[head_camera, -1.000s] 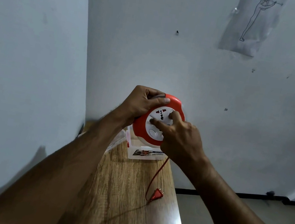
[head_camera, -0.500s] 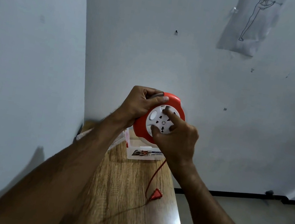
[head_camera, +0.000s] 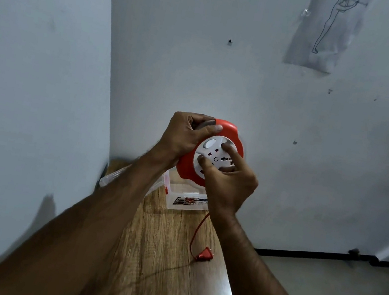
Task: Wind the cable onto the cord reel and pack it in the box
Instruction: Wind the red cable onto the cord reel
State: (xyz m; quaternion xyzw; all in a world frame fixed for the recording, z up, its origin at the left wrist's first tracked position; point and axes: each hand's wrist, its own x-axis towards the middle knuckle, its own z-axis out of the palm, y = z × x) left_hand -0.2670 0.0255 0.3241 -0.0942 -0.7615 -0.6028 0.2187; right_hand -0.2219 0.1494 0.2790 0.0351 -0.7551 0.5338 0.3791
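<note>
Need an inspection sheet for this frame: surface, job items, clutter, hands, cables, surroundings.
Surface: narrow wooden table, in a wall corner.
Job's things: round red-and-white cord reel held up above the table; clear plastic box at the far end, beneath the reel.
Clutter: nothing seen.
Grippers: left hand grips the reel's rim; right hand has fingers on its white face.
Cables: red cable hangs to the table, red plug lying there.
Surroundings: white walls, a taped drawing.

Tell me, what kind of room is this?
Probably a plain room in a home. A narrow wooden table sits in the corner of bare painted walls, a line drawing of a figure is taped up, and a black skirting edges the floor.
</note>
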